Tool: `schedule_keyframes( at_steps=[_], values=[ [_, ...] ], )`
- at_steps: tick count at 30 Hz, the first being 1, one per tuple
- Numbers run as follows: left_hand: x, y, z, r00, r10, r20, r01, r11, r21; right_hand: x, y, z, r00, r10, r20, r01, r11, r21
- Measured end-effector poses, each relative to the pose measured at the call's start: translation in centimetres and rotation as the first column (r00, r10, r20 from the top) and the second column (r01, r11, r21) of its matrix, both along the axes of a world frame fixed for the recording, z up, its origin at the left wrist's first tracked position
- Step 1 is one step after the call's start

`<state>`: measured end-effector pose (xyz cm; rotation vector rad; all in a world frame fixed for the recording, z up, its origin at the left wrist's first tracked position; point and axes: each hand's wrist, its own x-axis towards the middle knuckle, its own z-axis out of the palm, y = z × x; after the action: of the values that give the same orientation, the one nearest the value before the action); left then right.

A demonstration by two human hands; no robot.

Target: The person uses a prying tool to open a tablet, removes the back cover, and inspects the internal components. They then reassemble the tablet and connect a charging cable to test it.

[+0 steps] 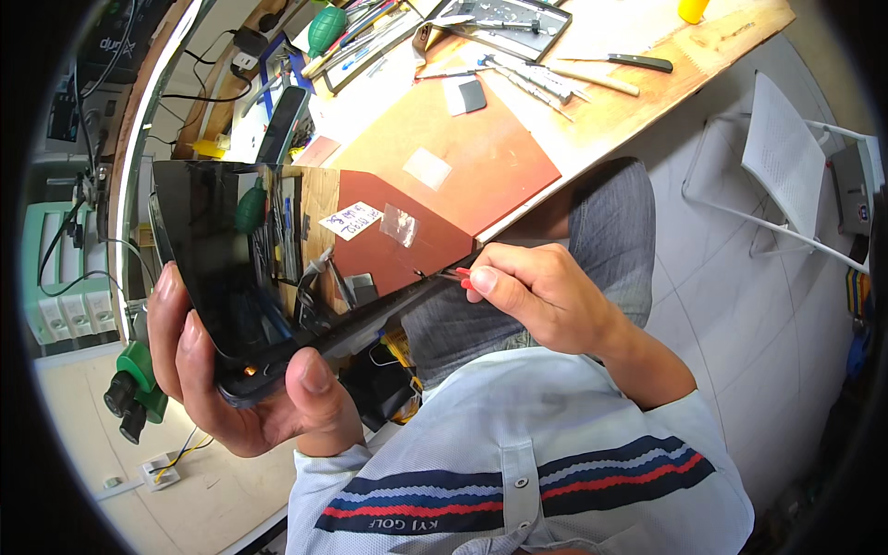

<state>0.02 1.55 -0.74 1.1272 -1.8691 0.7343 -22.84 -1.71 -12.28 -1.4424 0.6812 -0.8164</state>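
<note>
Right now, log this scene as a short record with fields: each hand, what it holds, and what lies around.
left hand: left hand grips the lower corner of a dark glossy tablet, tilted, its screen mirroring the bench
right hand: right hand pinches a thin red-handled tool, its tip at the tablet's right edge
on the screen: white sticker and a clear film piece
bench: wooden workbench with a red-brown mat, a knife and a tool tray
beyond: white folding chair on the tiled floor
</note>
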Motion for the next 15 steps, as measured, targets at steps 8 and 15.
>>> schedule_keyframes(
  at_steps=[8, 15],
  values=[
    [-0.1, -0.5, -0.3, 1.0, 0.001, -0.022, -0.002, 1.0, -0.014, 1.0, -0.8, 0.5, 0.996, -0.075, 0.052, 0.077, 0.997, -0.029],
    [0.1, -0.4, -0.2, 1.0, -0.014, -0.023, 0.014, 1.0, -0.002, -3.2, -1.7, 0.0, 0.964, -0.207, 0.169, 0.226, 0.969, -0.103]
  ],
)
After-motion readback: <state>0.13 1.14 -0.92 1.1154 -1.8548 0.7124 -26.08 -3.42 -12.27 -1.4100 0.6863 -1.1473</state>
